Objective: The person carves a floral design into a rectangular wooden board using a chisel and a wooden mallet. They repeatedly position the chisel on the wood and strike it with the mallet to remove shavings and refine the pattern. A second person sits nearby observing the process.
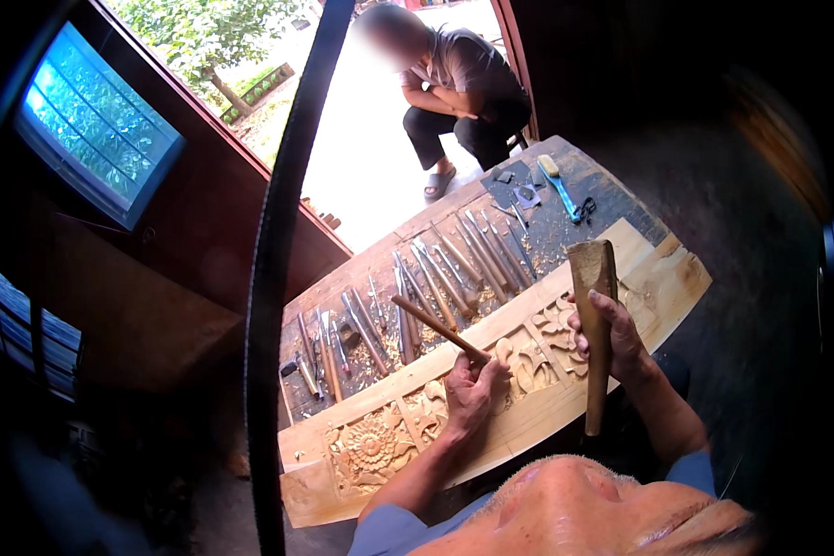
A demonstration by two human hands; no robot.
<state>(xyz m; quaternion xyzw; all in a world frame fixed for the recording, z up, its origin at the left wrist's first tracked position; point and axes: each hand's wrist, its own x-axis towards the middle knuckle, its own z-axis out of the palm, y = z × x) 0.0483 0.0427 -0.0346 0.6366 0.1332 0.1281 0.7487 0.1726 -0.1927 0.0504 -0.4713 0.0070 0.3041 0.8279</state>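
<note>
A long pale wooden board [663, 278] lies across the near side of the workbench, carved with flowers and leaves in relief. My left hand [471, 397] rests on its middle part, fingers closed round a carving chisel [435, 324]. The chisel's wooden handle slants up to the left; its cutting end is hidden by the hand. Above the carving to the right, my right hand [616, 335] grips a wooden mallet [593, 273], its broad head upward and its tapered end toward me. The mallet is apart from the chisel. A carved round flower [372, 447] shows left of my left forearm.
Several chisels and gouges [426, 278] lie in a row beyond the board among wood shavings. A blue-handled brush [558, 185] lies at the bench's far right. Across the bench sits a person [468, 79] with folded arms. A dark strap-like band [283, 232] crosses the left side.
</note>
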